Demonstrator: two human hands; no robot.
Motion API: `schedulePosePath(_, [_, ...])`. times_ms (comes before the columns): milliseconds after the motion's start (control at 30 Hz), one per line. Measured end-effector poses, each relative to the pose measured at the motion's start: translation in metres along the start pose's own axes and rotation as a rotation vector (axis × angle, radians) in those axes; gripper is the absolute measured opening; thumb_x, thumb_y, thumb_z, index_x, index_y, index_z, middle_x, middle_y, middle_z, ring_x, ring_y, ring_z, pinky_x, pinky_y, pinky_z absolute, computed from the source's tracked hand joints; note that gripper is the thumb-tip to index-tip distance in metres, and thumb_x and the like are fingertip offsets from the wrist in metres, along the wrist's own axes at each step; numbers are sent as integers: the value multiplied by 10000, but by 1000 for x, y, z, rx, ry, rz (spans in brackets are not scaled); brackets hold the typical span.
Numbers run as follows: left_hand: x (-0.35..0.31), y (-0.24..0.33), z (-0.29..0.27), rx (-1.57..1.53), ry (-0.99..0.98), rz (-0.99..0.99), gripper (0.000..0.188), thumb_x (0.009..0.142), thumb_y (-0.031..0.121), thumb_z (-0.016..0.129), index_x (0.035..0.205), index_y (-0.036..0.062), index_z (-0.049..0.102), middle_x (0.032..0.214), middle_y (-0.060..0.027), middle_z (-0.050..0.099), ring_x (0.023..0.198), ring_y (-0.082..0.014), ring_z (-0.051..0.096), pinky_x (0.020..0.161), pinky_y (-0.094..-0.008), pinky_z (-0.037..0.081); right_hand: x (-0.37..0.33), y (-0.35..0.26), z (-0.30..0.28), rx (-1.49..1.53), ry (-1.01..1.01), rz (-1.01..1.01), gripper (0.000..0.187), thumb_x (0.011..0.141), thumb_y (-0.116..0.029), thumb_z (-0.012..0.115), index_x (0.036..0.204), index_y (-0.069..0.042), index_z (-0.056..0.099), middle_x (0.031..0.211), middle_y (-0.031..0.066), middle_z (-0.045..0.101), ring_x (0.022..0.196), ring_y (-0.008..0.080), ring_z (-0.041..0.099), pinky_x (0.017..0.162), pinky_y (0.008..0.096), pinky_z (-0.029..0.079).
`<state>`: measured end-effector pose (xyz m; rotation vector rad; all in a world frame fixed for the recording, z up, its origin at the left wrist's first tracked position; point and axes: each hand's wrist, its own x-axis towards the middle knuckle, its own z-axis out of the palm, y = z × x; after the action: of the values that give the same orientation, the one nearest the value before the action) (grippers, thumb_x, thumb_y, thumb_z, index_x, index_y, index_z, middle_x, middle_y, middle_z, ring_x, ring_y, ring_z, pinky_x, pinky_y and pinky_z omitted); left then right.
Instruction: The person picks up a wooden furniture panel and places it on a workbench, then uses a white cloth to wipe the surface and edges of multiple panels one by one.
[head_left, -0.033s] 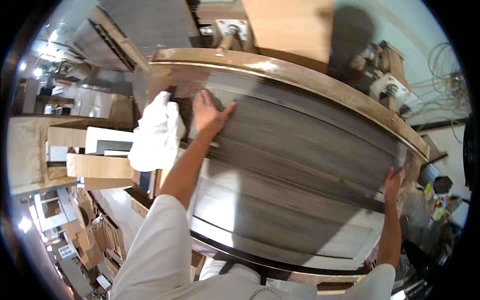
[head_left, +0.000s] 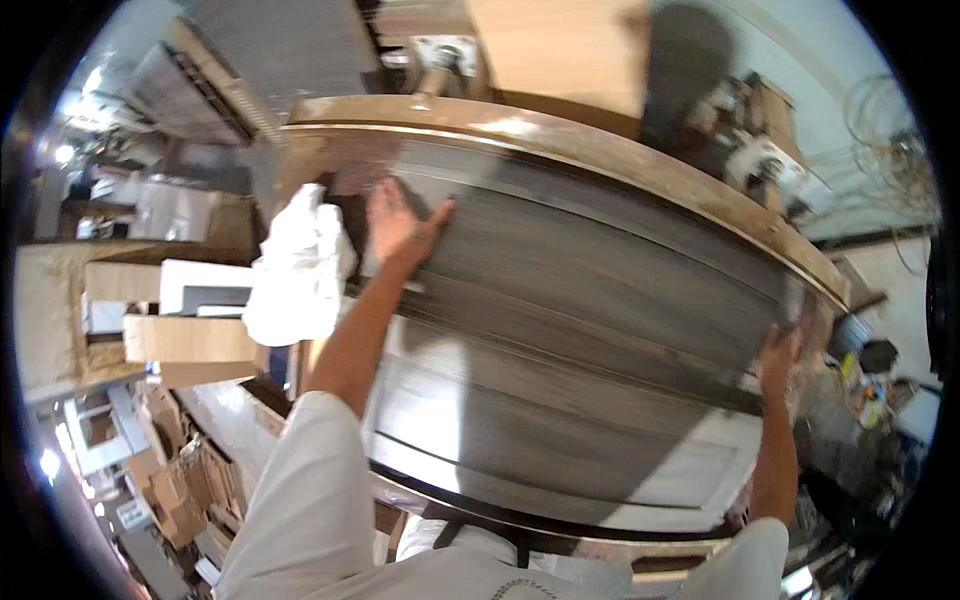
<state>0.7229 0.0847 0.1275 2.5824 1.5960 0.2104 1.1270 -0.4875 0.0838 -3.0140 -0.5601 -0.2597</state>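
Note:
Two grey wood-grain framed panels, like cabinet doors, lie side by side on a workbench, the far panel [head_left: 600, 260] against the raised wooden rail [head_left: 590, 145] and the near panel [head_left: 560, 430] closer to my body. My left hand [head_left: 402, 230] rests at the far panel's left end with its fingers spread and thumb pointing right. At the opposite end, my right hand [head_left: 777, 360] touches the panel's right edge, fingers stretched away from me. Neither hand holds a loose thing. A crumpled white cloth [head_left: 303, 265] lies left of my left hand.
Metal clamp screws [head_left: 447, 60] [head_left: 768, 170] stand behind the rail. A light wood board [head_left: 560, 50] leans beyond it. Left of the bench are stacked boards [head_left: 190, 338] and cardboard pieces [head_left: 180, 470]. Coiled cables [head_left: 890, 140] hang at the far right, above assorted clutter [head_left: 870, 390].
The whole view has shifted slightly, so the bench and panels sit a little further left. Both hands keep their places at the far panel's ends.

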Motion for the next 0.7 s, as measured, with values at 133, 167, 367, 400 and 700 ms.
schedulePosePath(133, [-4,14,-6,-26,-122,-28,1005,771,669,522,1408,-39,203,1455,-228,230,1353,-334,223,1119,-401,171,-3,20,7,-449,-147,24,665,948,-488,307,1372,25,306,1427,202,303,1321,321,294,1074,514,177])
schedulePosePath(167, [-8,-12,1,33,-38,-18,1007,761,676,531,1403,-36,223,1438,-237,255,1336,-349,251,1104,-404,212,3,-38,-13,-215,-215,89,702,943,-504,292,1389,37,253,1434,218,274,1331,335,270,1067,555,140])
schedulePosePath(367, [-6,2,11,89,13,21,1023,757,699,511,1404,-37,219,1419,-246,283,1316,-372,275,1082,-426,254,0,-35,-35,-102,-178,126,757,924,-525,315,1382,70,227,1422,242,281,1327,347,274,1052,568,144])
schedulePosePath(400, [-4,1,8,86,10,17,1025,757,700,512,1405,-37,216,1420,-245,281,1318,-370,275,1084,-429,252,1,-39,-35,-99,-171,123,755,923,-524,319,1380,71,231,1421,238,285,1323,347,282,1049,570,148])
schedulePosePath(700, [-8,-1,-4,16,-89,2,1060,757,701,506,1410,-59,160,1452,-250,212,1357,-345,202,1119,-432,158,-4,-29,-30,-214,-199,109,677,928,-484,394,1376,16,303,1411,220,323,1304,342,321,1058,474,241])
